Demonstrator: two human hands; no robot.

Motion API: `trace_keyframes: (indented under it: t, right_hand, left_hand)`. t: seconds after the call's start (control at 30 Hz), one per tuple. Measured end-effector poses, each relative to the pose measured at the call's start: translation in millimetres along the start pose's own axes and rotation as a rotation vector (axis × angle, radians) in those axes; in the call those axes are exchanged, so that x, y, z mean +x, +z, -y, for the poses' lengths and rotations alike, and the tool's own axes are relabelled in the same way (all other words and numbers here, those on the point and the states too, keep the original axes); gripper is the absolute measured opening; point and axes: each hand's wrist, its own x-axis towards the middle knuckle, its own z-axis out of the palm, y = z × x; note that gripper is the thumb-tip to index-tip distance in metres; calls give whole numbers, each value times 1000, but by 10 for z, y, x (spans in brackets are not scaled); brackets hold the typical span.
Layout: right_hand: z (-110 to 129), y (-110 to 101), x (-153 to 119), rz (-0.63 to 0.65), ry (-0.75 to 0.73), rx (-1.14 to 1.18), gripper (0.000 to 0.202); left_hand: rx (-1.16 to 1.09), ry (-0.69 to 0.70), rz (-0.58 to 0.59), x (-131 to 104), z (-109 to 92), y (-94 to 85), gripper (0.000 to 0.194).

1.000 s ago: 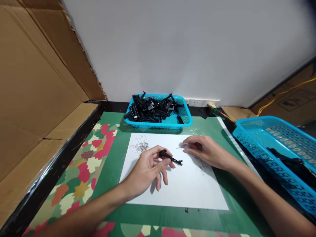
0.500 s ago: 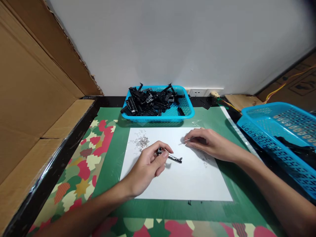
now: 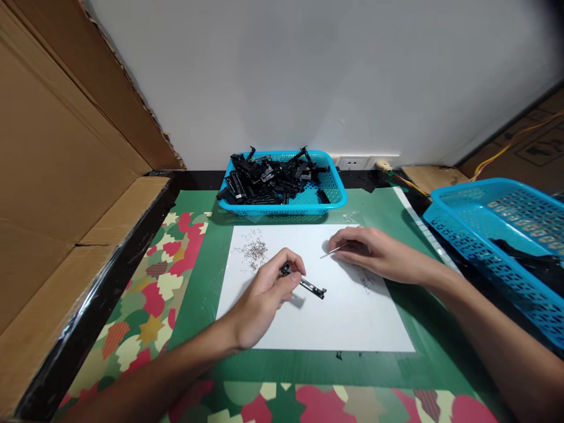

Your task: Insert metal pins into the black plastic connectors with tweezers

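Observation:
My left hand (image 3: pixel 271 291) pinches a narrow black plastic part (image 3: pixel 312 288) between thumb and fingers, above the white paper (image 3: pixel 308 329). Its far end, with a small raised tip, sticks out to the right; the near end is partly hidden by the fingers. My right hand (image 3: pixel 365 249) is closed around a thin pointed metal tool (image 3: pixel 331 252), its tip pointing left just over the paper; it looks like tweezers, though most of it is hidden. Left of my hands lies a pile of small bent wire pieces (image 3: pixel 255 251). A few more wire pieces (image 3: pixel 366 281) lie below my right hand.
A blue basket (image 3: pixel 282 210) heaped with black plastic parts (image 3: pixel 268 179) stands at the back by the wall. Another blue basket (image 3: pixel 458 191) with black parts is at the right. Cardboard (image 3: pixel 53 147) walls the left side. Tiny black bits (image 3: pixel 339 355) lie near the paper's front edge.
The black plastic part has tilted slightly, its free end now a little lower. More of the metal tool's tip shows at my right hand. Both hands keep their holds.

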Motion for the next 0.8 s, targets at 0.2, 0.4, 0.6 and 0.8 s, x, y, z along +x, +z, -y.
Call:
trace_keyframes:
  t: [0.2, 0.4, 0.6, 0.8]
  right_hand:
    - [-5, -3, 16, -20, 4, 11, 39]
    - [39, 0, 12, -23, 34, -9, 41]
    - [257, 157, -28, -180, -37, 70, 31]
    - [543, 528, -68, -385, -204, 84, 22]
  left_hand:
    - [51, 9, -39, 2, 4, 13, 22]
    - [49, 15, -51, 4, -17, 20, 20]
    - [150, 28, -31, 12, -49, 24, 23]
    - [158, 67, -36, 10, -51, 42, 39]
